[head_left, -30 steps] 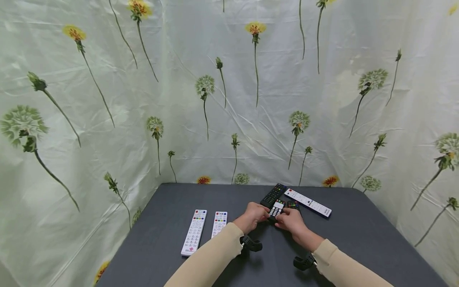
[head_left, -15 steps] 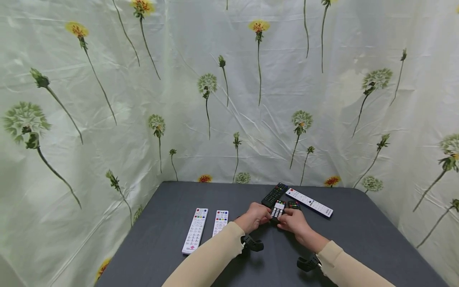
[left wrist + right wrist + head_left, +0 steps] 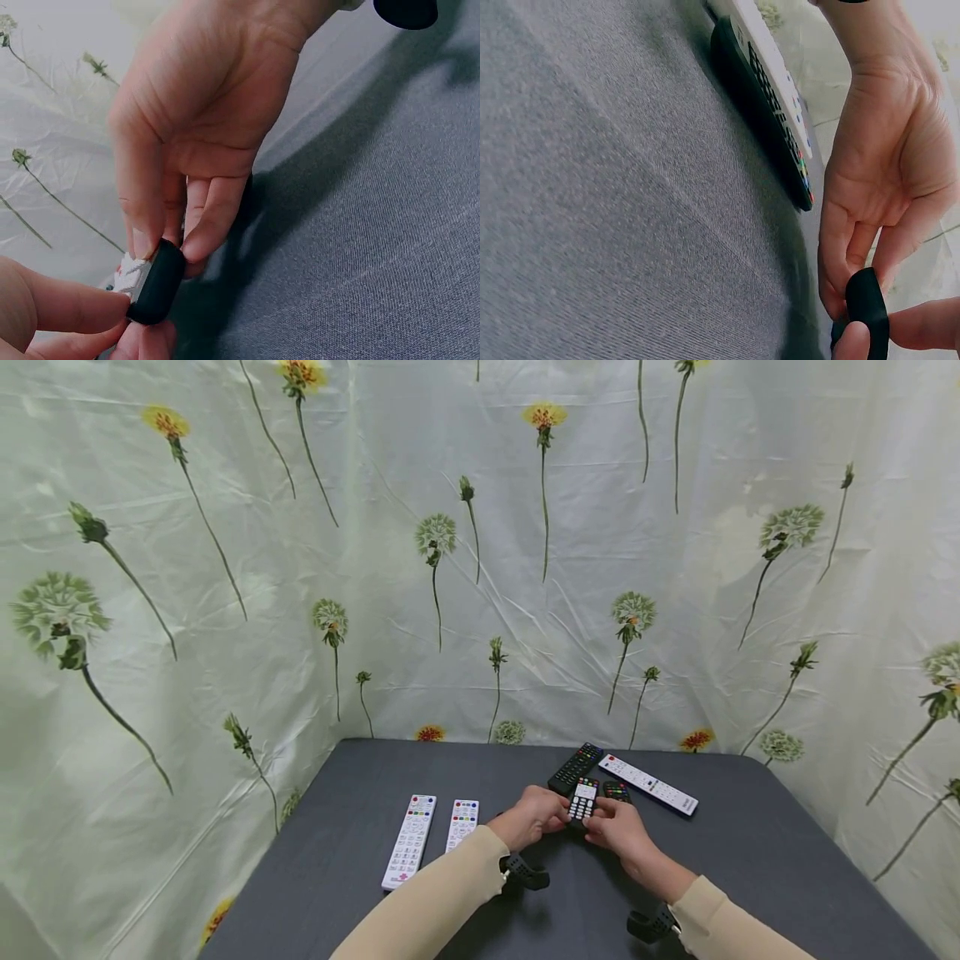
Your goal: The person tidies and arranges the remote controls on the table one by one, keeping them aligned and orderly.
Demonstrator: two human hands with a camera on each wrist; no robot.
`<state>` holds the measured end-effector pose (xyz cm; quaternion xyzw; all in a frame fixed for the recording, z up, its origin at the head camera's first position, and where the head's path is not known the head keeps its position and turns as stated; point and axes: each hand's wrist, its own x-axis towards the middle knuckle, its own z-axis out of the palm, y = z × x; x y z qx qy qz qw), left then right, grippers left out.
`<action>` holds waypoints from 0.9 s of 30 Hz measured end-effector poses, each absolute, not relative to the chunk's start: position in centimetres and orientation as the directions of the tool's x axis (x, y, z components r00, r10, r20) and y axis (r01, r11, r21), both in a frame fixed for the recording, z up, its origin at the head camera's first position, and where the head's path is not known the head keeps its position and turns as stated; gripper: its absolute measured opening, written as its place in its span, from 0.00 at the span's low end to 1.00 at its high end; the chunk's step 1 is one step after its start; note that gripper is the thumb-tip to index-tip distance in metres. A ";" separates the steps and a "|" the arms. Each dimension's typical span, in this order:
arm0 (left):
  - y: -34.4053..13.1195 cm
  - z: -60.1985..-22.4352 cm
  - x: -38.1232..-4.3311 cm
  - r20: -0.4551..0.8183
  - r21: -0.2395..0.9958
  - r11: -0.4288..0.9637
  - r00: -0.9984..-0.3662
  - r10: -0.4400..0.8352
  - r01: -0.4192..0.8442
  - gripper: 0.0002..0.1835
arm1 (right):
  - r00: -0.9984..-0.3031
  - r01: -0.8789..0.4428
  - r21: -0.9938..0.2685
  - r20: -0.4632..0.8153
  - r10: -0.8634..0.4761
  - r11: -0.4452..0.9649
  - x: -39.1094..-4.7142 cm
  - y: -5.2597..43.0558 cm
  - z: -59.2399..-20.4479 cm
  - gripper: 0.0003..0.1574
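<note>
A small black remote control (image 3: 583, 802) with white buttons is held between my two hands, its button side up in the head view. My left hand (image 3: 534, 815) pinches its left edge with thumb and fingers. From the other side my right hand (image 3: 621, 833) grips the right edge. In the left wrist view, the dark near end of the remote (image 3: 159, 289) sticks out between both hands' fingertips. The right wrist view has the right hand (image 3: 892, 157) above the same black end (image 3: 868, 304); much of the remote is hidden there by fingers.
Behind the hands lie a long black remote (image 3: 574, 768), a white remote (image 3: 648, 785) and a partly hidden black one (image 3: 617, 791) on the grey table (image 3: 360, 768). Two white remotes, one left (image 3: 410, 842) and one partly behind the sleeve (image 3: 462, 823), rest at left. A flowered curtain (image 3: 390, 635) hangs behind.
The head view has shifted slightly. My right wrist has moved a little to the right and nearer, while both hands keep holding the small black remote at about the same place.
</note>
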<state>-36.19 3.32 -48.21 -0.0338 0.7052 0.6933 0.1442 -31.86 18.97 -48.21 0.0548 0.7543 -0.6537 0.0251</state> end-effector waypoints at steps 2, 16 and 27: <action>3.2 -48.0 -36.0 -0.243 0.970 0.015 -0.956 0.164 -0.243 0.13 | -0.993 0.108 -0.983 -0.101 0.052 0.149 -31.6 19.0 -48.1 0.39; 1.3 -46.9 -34.7 -0.218 0.971 -0.044 -0.949 0.226 -0.233 0.19 | -1.000 0.017 -0.969 -0.022 -0.016 0.245 -30.1 18.2 -47.5 0.42; -0.6 -46.4 -31.8 -0.170 0.985 -0.004 -0.958 0.233 -0.175 0.17 | -0.993 0.024 -0.971 -0.051 -0.109 0.239 -28.9 17.3 -47.3 0.50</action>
